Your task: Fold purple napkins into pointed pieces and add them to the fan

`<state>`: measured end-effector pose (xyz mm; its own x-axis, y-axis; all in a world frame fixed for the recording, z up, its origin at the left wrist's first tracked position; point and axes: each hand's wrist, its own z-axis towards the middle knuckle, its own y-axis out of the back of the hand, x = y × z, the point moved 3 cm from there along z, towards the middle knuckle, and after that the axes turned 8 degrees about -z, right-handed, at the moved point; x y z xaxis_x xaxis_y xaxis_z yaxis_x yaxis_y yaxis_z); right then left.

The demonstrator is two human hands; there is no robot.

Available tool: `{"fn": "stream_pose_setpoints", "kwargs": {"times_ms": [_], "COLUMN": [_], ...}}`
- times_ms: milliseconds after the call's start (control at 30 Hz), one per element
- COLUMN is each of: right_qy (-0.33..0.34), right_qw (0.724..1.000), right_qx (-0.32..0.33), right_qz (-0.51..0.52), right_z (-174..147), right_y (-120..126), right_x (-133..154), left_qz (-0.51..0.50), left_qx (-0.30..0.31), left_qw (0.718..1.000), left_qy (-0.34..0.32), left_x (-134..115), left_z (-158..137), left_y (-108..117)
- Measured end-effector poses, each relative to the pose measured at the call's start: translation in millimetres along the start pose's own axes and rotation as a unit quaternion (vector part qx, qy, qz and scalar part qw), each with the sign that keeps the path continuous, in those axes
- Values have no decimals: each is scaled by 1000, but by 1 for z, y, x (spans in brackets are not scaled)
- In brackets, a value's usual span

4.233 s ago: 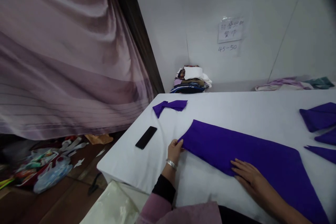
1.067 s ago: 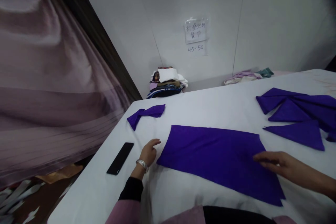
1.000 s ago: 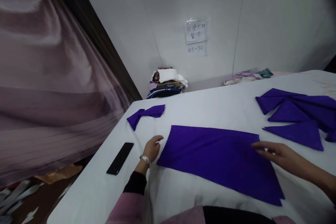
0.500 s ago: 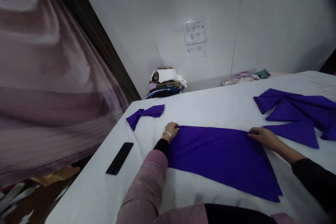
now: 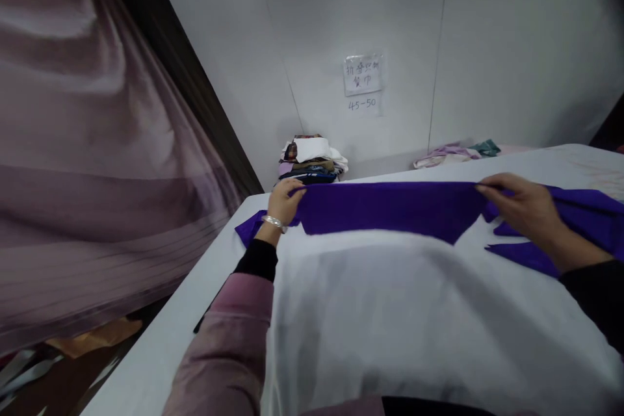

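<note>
A purple cloth napkin (image 5: 385, 209) is stretched taut between my two hands, lifted above the white-covered table (image 5: 390, 318). My left hand (image 5: 285, 201) pinches its upper left corner between thumb and fingers; a silver bracelet circles that wrist. At the upper right corner, my right hand (image 5: 524, 208) grips the same edge. The cloth's lower edge hangs loose and shows as a short strip from this angle. Behind my left hand lies another purple cloth (image 5: 248, 227), partly covered by the hand.
More purple cloths (image 5: 589, 208) lie on the right, partly behind my right hand. Folded clothes (image 5: 312, 159) are stacked by the wall, with loose fabrics (image 5: 448, 155) further right. A pink curtain (image 5: 97, 175) hangs on the left. Handwritten signs (image 5: 363, 81) are on the wall.
Both hands have raised the purple napkin off the table and moved it forward, pulling its top edge straight. My left forearm now covers most of the black phone-like slab.
</note>
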<state>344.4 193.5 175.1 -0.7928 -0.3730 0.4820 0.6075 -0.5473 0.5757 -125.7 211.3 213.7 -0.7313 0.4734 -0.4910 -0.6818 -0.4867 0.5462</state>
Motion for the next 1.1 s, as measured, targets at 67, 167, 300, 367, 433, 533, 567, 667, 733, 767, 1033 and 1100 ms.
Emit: {"fn": "stream_pose_setpoints", "kwargs": {"times_ms": [67,167,300,367,433,533,567,667,733,767,1033,1100], "right_qy": [56,114,177,195,200,172,162,143,128,121,134,146], "right_qw": [997,991,976,966,956,952,952,949,950,952,965,964], "right_qx": [-53,-18,86,132,179,222,231,259,265,262,219,220], "right_qz": [-26,-64,-94,-107,-114,-119,-119,-113,-106,-102,-46,-40], "right_z": [-2,-27,-91,-126,-157,-185,-190,-193,-191,-189,-183,-181], "right_y": [18,19,-18,-39,-52,-58,-57,-51,-49,-49,-89,-102], "right_x": [13,2,-36,-49,-57,-64,-66,-70,-73,-75,-81,-77], "left_qz": [-27,-4,30,55,72,65,58,22,-5,-14,97,118], "left_qx": [-41,-3,66,102,150,166,164,175,189,190,147,150], "left_qw": [997,996,995,992,985,984,984,979,970,966,930,921], "left_qy": [-60,-89,-70,-52,-42,10,33,105,153,174,322,340], "left_x": [-18,-28,-7,8,17,25,25,27,27,26,33,38], "left_z": [-8,-49,-136,-181,-218,-253,-259,-262,-258,-255,-218,-207], "left_y": [24,34,6,-13,-29,-34,-32,-24,-20,-20,-35,-43]}}
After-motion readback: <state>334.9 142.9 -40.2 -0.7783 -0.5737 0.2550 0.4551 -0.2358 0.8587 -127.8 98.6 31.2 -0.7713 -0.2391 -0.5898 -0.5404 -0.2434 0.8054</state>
